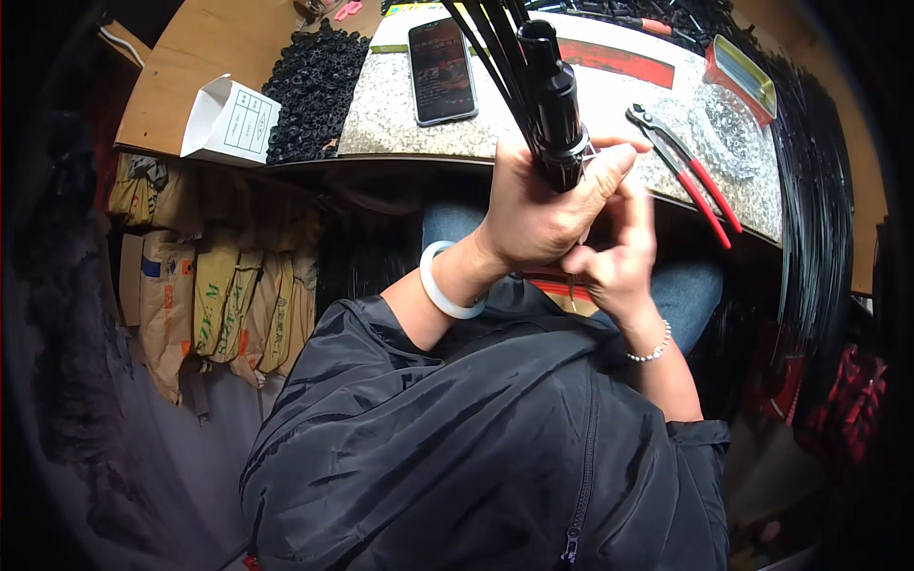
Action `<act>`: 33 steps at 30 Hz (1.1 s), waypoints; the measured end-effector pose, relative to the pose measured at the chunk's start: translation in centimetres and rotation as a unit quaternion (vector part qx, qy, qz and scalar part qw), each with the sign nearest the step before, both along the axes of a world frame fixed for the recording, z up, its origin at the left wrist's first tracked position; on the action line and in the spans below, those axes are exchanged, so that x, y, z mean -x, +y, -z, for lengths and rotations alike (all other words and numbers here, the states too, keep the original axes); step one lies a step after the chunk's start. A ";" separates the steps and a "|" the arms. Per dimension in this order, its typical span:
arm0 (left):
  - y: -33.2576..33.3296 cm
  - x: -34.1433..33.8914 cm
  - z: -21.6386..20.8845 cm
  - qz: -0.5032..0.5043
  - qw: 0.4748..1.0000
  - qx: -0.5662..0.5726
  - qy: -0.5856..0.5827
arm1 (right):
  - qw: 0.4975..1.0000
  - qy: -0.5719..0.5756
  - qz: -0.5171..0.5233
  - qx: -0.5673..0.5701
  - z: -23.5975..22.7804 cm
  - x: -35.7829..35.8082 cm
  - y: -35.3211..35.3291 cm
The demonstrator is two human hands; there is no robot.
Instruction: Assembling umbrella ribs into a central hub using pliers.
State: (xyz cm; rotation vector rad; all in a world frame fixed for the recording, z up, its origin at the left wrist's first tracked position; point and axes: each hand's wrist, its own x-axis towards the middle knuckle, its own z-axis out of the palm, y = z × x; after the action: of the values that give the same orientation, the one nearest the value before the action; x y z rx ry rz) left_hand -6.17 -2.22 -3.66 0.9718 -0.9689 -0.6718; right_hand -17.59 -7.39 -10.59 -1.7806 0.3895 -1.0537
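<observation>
My left hand (538, 214) is wrapped round a black umbrella frame (557, 105) with a ridged plastic hub and long thin ribs rising past the top of the view. Just to its right, my right hand (619, 243) has its fingers bent in close to the hub, slightly blurred. Between them runs what looks like a thin wire (571, 293), whose lower end hangs under the fingers. The palm side of both hands is hidden. Right of the hands lie pliers (687, 171) with red handles, overhanging the table edge.
A phone (443, 72) lies on the speckled white tabletop (386, 119). To its left are a heap of small black parts (319, 86) and an opened white box (233, 122). At right are a tin (743, 76), clear plastic wrap (728, 133) and bundled black rods (814, 190). Sacks (224, 295) hang at left.
</observation>
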 end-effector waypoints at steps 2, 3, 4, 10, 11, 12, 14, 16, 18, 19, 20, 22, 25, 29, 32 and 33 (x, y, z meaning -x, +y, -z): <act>0.1 0.1 -0.2 -0.026 0.997 0.012 -0.069 | 0.990 -0.062 0.079 0.101 -2.7 0.3 -1.0; 0.2 0.3 -0.2 -0.040 0.996 0.004 -0.084 | 0.983 -0.031 0.095 0.152 -4.4 0.7 -1.0; 0.1 0.3 0.3 -0.058 0.992 0.029 -0.109 | 0.968 -0.011 0.114 0.222 -5.7 0.7 -1.0; 0.2 0.5 0.9 -0.031 0.992 0.092 -0.082 | 0.951 0.063 0.138 0.271 -9.6 0.8 0.4; 0.5 0.4 1.0 -0.032 0.994 0.050 -0.096 | 0.960 0.040 0.136 0.241 -8.8 0.8 0.4; 0.0 0.5 1.2 -0.055 0.988 0.085 -0.115 | 0.966 0.008 0.143 0.216 -8.6 0.5 0.6; 0.2 0.9 1.2 -0.059 0.991 0.064 -0.098 | 0.964 0.019 0.141 0.226 -8.1 0.7 0.7; 0.0 1.0 1.4 -0.080 0.992 0.036 -0.091 | 0.959 0.023 0.134 0.249 -7.8 1.0 0.7; 0.1 1.0 1.0 -0.079 0.993 0.020 -0.090 | 0.961 -0.006 0.114 0.254 -7.4 1.0 0.7; 0.1 1.0 0.8 -0.079 0.993 0.003 -0.090 | 0.963 -0.004 0.106 0.246 -7.8 1.2 1.0; 0.1 1.2 1.1 -0.058 0.997 -0.004 -0.044 | 0.967 -0.015 0.102 0.231 -7.9 1.2 1.0; 0.1 1.1 0.7 -0.059 0.996 0.007 -0.060 | 0.979 -0.034 0.090 0.182 -8.4 1.3 0.8; -0.2 1.0 1.1 -0.067 0.992 0.066 -0.088 | 0.963 -0.028 -0.049 -0.263 -9.0 1.6 0.0; 0.7 -0.2 0.5 -0.036 0.997 -0.033 -0.052 | 0.928 -0.008 -0.096 -0.359 -7.1 2.3 -1.6; 0.8 -1.3 0.0 -0.043 0.999 -0.017 -0.011 | 0.907 0.256 0.246 0.226 -3.5 4.2 -5.6; 0.8 -1.6 -0.2 -0.042 0.999 -0.020 -0.006 | 0.854 0.298 0.280 0.322 -2.3 5.3 -7.3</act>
State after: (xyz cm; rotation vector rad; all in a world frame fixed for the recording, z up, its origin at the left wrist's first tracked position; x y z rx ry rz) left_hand -4.60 -1.40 -3.48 1.0479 -0.9230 -0.6168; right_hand -22.87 -14.64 -8.31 -2.7094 1.0902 -1.0665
